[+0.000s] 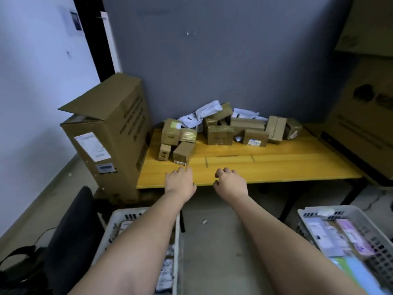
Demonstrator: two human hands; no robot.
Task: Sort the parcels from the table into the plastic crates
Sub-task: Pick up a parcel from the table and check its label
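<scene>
Both empty, the left hand (180,182) and right hand (229,182) reach over the desk (276,167) edge, fingers loosely curled, toward parcels (219,126) heaped against the wall; crates (314,211) wait below for sorting.

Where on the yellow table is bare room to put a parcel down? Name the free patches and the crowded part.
Free: the table front strip, from the hands, left hand and right hand, rightward to its right edge; also the gap between the small front boxes and the central box. Crowded: the back edge along the grey wall, where the parcel pile lies.
</scene>
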